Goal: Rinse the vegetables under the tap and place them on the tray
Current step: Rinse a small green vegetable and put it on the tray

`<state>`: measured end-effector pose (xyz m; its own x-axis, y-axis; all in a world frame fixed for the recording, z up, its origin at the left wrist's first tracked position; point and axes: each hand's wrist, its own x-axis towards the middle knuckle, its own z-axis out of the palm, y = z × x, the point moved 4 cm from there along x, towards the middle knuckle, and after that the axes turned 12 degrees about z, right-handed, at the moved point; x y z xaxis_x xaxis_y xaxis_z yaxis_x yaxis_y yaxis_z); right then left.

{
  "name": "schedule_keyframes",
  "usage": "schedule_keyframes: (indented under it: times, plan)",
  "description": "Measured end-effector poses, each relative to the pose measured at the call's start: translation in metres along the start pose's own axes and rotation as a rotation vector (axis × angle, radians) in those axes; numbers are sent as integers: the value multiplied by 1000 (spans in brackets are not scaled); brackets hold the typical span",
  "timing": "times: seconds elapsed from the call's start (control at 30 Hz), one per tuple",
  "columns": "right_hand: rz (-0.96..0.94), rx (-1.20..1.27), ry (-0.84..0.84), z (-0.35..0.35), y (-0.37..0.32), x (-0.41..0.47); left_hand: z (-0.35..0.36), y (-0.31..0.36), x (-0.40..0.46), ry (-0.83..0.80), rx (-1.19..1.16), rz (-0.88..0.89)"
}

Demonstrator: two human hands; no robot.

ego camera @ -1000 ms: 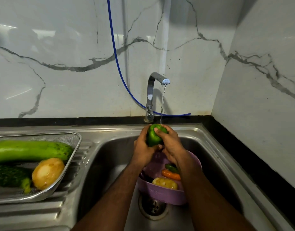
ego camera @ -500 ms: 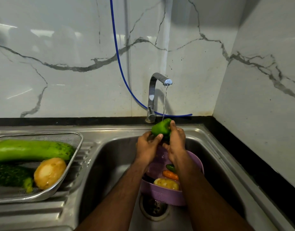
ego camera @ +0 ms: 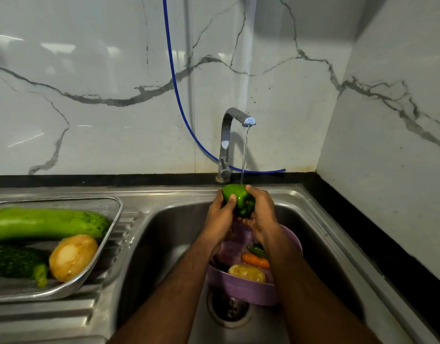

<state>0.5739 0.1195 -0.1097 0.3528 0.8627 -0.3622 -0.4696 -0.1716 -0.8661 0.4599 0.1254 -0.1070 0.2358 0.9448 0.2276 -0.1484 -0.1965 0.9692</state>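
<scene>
A green bell pepper (ego camera: pixel 238 199) is held under the running tap (ego camera: pixel 235 125), over the sink basin. My left hand (ego camera: pixel 219 217) grips its left side with the thumb on top. My right hand (ego camera: pixel 262 214) wraps its right side. Water falls onto the pepper's top. Below my hands a purple basket (ego camera: pixel 241 290) sits in the sink and holds a potato (ego camera: pixel 246 273), a carrot (ego camera: pixel 255 260) and a green chilli (ego camera: pixel 256 249). On the left drainboard a steel mesh tray (ego camera: pixel 109 234) holds a long pale green gourd (ego camera: pixel 45 223), a dark green cucumber (ego camera: pixel 15 263) and a potato (ego camera: pixel 73 256).
The sink drain (ego camera: pixel 230 310) lies just in front of the purple basket. A blue hose (ego camera: pixel 179 100) runs down the marble wall behind the tap. A black counter edge (ego camera: pixel 377 247) borders the sink on the right.
Both hands have turned the pepper under the water; it now lies more across between them, with my left thumb on its top. The view has shifted slightly.
</scene>
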Motion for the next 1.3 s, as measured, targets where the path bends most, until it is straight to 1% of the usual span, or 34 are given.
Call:
schedule_keyframes:
  times: [0.07, 0.2, 0.3, 0.37, 0.5, 0.6, 0.77, 0.83, 0.93, 1.0, 1.03, 1.07, 1.13, 1.23, 1.3]
  plan:
    - [-39, 15, -22, -1, -2, 0, 2, 3, -2, -4, -33, -20]
    - [-69, 29, -60, 3, -4, -3, 2, 5, -5, -19, -57, 0]
    - [-143, -88, -90, 5, -4, -6, 2, 6, -7, -60, -53, 59]
    - [-202, -156, -80, 5, -3, -6, 1, 6, -5, -65, -1, 109]
    - [-264, -276, 21, 9, -1, -11, -2, 10, -5, -85, 165, 215]
    - [-244, -240, 38, 9, 0, -10, -3, 8, -6, -85, 223, 271]
    - [-179, -148, -88, 14, -1, -14, -7, 1, -2, -30, 240, 258]
    - [-176, -183, -47, 15, -2, -14, -7, 2, -2, -9, 283, 277]
    - [-252, -257, 99, 17, -5, -13, -8, 5, -4, -2, 365, 337]
    - [-353, -403, 200, 19, -10, -15, -8, 8, -6, -22, 434, 402]
    - [-383, -462, 225, 20, -10, -15, -7, 8, -7, -44, 456, 434]
    - [-383, -479, 225, 21, -10, -14, -7, 7, -8, -61, 465, 453]
    - [-302, -421, 159, 22, -6, -13, -8, 6, -9, -66, 477, 462]
    - [-87, -195, -1, 23, -4, -13, -14, 2, -7, -26, 469, 418]
    - [-14, -67, -114, 22, -6, -17, -16, 2, -5, 3, 439, 377]
